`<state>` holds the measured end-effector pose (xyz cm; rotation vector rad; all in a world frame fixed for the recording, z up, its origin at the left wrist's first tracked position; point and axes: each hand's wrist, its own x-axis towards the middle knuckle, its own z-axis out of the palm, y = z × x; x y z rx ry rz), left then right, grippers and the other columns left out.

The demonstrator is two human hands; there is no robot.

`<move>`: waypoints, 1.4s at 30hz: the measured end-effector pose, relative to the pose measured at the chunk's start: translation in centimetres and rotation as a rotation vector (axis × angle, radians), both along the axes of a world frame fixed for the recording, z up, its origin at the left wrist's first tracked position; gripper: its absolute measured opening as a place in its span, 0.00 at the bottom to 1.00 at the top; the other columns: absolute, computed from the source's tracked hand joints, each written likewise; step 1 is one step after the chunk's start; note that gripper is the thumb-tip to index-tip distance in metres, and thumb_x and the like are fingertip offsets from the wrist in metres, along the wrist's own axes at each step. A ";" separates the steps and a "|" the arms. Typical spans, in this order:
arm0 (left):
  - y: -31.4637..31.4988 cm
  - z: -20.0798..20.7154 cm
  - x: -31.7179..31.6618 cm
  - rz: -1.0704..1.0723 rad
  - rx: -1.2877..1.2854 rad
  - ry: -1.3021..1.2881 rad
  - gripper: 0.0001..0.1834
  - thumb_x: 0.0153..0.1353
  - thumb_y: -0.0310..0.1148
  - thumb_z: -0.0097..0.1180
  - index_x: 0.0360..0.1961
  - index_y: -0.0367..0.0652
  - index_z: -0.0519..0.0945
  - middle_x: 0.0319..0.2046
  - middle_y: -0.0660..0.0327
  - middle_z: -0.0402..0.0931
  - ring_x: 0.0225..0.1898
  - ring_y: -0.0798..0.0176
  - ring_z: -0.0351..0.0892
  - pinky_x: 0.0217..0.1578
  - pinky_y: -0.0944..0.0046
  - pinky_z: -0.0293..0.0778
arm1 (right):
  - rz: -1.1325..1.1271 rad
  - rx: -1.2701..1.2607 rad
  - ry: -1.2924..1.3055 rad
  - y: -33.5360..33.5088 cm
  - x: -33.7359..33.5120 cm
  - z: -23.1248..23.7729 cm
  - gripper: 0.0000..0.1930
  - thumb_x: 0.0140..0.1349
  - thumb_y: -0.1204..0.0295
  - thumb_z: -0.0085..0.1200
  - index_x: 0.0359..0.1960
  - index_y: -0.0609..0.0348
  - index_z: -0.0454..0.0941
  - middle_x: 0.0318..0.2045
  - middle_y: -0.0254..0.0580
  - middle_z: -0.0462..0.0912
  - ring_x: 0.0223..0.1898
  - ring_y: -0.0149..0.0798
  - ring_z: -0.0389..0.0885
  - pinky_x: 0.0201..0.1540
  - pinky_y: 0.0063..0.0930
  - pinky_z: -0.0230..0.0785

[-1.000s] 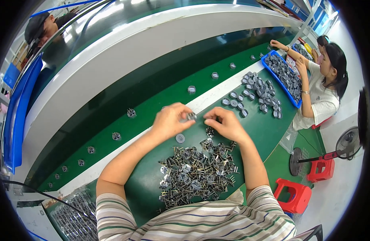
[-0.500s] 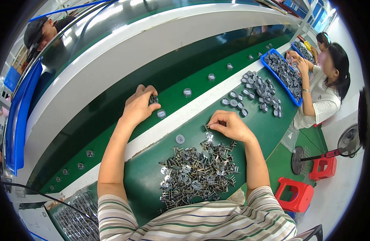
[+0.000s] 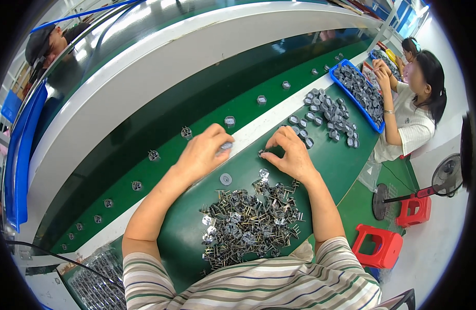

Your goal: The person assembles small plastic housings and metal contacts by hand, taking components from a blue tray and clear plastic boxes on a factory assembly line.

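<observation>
My left hand is closed on a small grey round plastic housing, held over the white edge strip of the belt. Thumb and fingertips of my right hand pinch a small dark part with metal pins, above the green table. Below both hands lies a big heap of metal-pinned parts. A single grey disc rests beside that heap. On the green belt, a pinned piece sits just beyond my left hand, with a grey housing further right.
Loose grey housings are spread on the table at right, beside a blue tray full of them. A co-worker sits there. Red stools and a fan stand at right. Clear plastic trays lie lower left.
My left hand let go of a pinned piece on the belt, took hold of a grey housing and moved right, toward my right hand. Parts on the belt have shifted left.
</observation>
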<state>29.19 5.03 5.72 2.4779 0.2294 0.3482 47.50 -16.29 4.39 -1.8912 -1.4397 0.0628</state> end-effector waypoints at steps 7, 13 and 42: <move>-2.9 -2.1 0.6 -0.093 -0.104 0.033 0.20 0.59 0.34 0.71 0.52 0.45 0.82 0.49 0.56 0.79 0.52 0.48 0.85 0.49 0.50 0.82 | -0.059 -0.059 0.042 0.4 0.1 -1.9 0.06 0.57 0.72 0.71 0.30 0.58 0.84 0.32 0.38 0.83 0.42 0.46 0.80 0.46 0.40 0.73; -2.4 -3.1 1.1 -0.021 -0.158 0.129 0.21 0.56 0.38 0.77 0.45 0.43 0.80 0.47 0.57 0.76 0.44 0.50 0.84 0.44 0.51 0.81 | 0.107 0.111 0.120 2.1 -1.9 -2.7 0.05 0.59 0.74 0.69 0.33 0.56 0.84 0.35 0.36 0.83 0.42 0.45 0.79 0.48 0.40 0.69; 5.3 -0.7 -1.5 0.413 0.217 0.282 0.16 0.55 0.36 0.75 0.43 0.43 0.86 0.42 0.58 0.84 0.46 0.50 0.87 0.48 0.49 0.80 | 0.490 -0.295 0.320 -0.8 1.4 0.2 0.08 0.62 0.71 0.69 0.42 0.58 0.88 0.36 0.39 0.85 0.42 0.43 0.82 0.45 0.37 0.75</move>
